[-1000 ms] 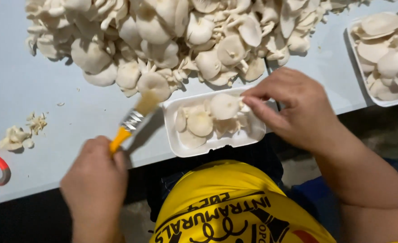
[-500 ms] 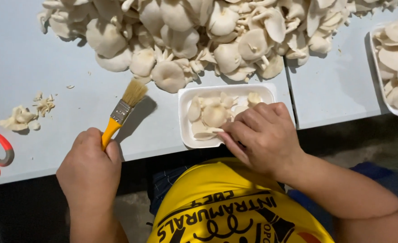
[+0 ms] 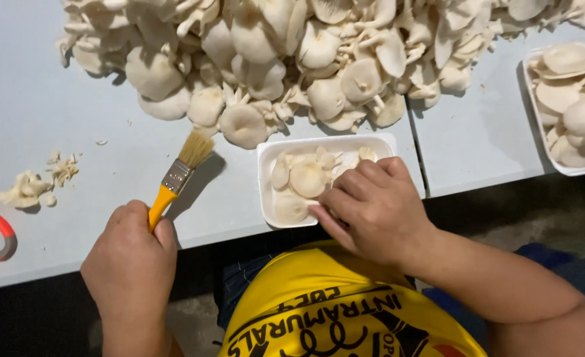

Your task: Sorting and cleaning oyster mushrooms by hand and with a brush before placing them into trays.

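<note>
Left hand [image 3: 130,264] clenched on brush [image 3: 176,178], bristles aimed at one o'clock; right hand [image 3: 372,211] fingers resting on mushrooms in tray [image 3: 266,192].

One view only, head-worn, looking steeply down over the wearer's own chest. Faces forward across the near edge of the pale table [image 3: 54,119], which fills the upper two thirds of the frame. Close range: left hand [image 3: 130,264] and right hand [image 3: 372,211] sit large in the lower half, forearms running off the bottom and right edges. Far side of the table is cut off at the top by the heap of mushrooms [image 3: 292,59]. Dark floor shows below the table edge. No second view overlaps.
</note>
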